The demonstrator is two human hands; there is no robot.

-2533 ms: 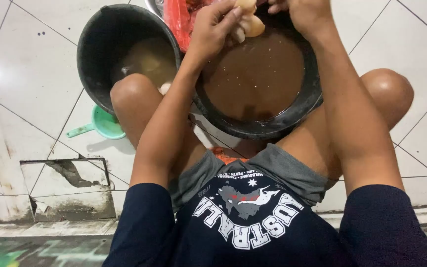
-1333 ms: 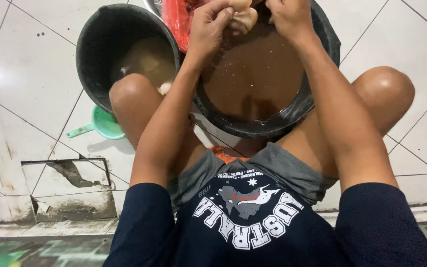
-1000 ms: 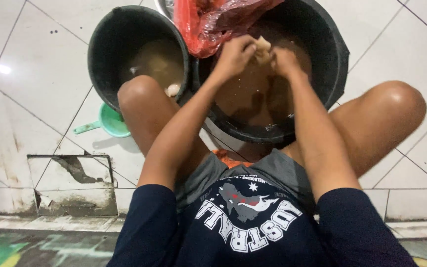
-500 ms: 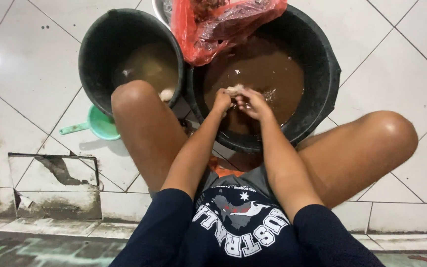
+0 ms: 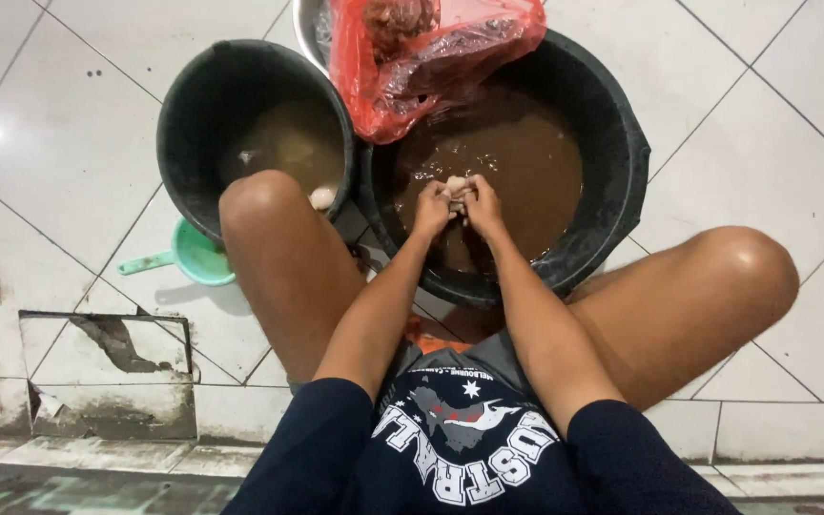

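Note:
I sit on a tiled floor with a large black tub [image 5: 612, 143] of muddy brown water between my knees. My left hand [image 5: 431, 205] and my right hand [image 5: 481, 205] are pressed together over that water, both closed on one small pale lump [image 5: 456, 184]. Only its top shows between my fingers, so I cannot tell what it is. A red plastic bag [image 5: 431, 57] with a brownish mass inside rests on the tub's far rim.
A second, smaller black bucket [image 5: 193, 114] with murky water stands left of the tub, behind my left knee. A green plastic scoop [image 5: 193, 256] lies on the floor beside it. A rectangular floor drain hollow [image 5: 112, 367] is at the lower left.
My hands came down from the tub's far rim to the near part of the water, still clasping the pale lump. The view pulled back, so both buckets show whole.

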